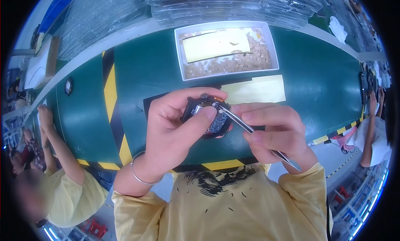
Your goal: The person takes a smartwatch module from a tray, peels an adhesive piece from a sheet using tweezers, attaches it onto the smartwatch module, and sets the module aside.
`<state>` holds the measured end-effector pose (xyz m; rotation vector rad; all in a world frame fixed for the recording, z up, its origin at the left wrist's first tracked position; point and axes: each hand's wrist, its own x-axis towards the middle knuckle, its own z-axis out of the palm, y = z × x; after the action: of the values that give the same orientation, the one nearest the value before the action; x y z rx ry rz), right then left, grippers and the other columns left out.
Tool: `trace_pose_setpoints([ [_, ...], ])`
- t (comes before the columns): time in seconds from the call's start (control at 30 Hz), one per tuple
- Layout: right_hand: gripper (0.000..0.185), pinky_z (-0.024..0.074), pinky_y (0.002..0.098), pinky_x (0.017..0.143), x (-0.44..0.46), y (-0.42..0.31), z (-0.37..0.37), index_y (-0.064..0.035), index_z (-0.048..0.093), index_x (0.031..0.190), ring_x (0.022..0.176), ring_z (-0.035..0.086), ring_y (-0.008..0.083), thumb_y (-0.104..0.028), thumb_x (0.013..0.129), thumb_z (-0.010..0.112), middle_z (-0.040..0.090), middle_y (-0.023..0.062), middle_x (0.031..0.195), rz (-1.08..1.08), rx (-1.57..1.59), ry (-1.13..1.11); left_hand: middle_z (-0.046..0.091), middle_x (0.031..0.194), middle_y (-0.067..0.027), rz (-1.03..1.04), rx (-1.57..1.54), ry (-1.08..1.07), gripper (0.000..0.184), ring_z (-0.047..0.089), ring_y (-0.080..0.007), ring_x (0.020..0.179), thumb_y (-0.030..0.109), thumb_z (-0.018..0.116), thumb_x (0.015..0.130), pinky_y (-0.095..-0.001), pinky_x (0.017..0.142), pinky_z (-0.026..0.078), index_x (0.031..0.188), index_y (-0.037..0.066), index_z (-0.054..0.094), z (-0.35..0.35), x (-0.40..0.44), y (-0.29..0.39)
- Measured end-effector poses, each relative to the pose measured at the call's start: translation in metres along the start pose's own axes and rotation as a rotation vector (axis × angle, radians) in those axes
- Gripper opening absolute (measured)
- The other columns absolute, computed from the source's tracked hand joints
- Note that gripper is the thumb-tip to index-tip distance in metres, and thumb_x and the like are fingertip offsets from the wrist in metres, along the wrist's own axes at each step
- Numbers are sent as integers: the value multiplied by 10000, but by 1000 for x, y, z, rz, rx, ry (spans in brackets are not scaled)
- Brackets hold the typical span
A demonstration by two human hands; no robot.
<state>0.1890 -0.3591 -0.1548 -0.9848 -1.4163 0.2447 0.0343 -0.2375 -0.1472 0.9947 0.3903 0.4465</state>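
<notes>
My left hand point(171, 128) grips a round black watch case point(217, 125), its thumb lying across the exposed circuit board. Small electronic parts and a bit of orange show inside the case. In my right hand point(277, 130) is a pair of metal tweezers point(246, 126), held between thumb and fingers. The tweezers' tips reach the upper right part of the case interior; whether they pinch anything there is too small to tell. Just behind my hands lies a pale yellow sheet point(260, 90) on a dark strip.
A white box point(227, 74) with many small brownish pieces and a yellow sheet stands at the back of the green table point(316, 70). Yellow-black tape point(110, 86) crosses the left side. Another round watch part point(68, 86) lies far left. People sit at both sides.
</notes>
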Motion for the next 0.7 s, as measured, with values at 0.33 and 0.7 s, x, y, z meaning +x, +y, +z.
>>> trace_pose_setpoints([
  [0.33,167,605,370,707,7,-1,2,40,589,787,881,685,344,129,696,696,635,213,993,-26,-125,-18,676,925,-67,30,36,-4,234,623,-66,811,-42,560,902,-198,709,506,1130,-59,611,-1,-1,-3],
  [0.7,197,599,340,706,6,-6,4,-5,586,837,866,690,306,115,731,702,642,200,995,73,-155,35,669,937,-71,59,61,13,243,622,-72,808,-39,562,906,-200,701,521,1143,-63,607,3,-2,-3],
])
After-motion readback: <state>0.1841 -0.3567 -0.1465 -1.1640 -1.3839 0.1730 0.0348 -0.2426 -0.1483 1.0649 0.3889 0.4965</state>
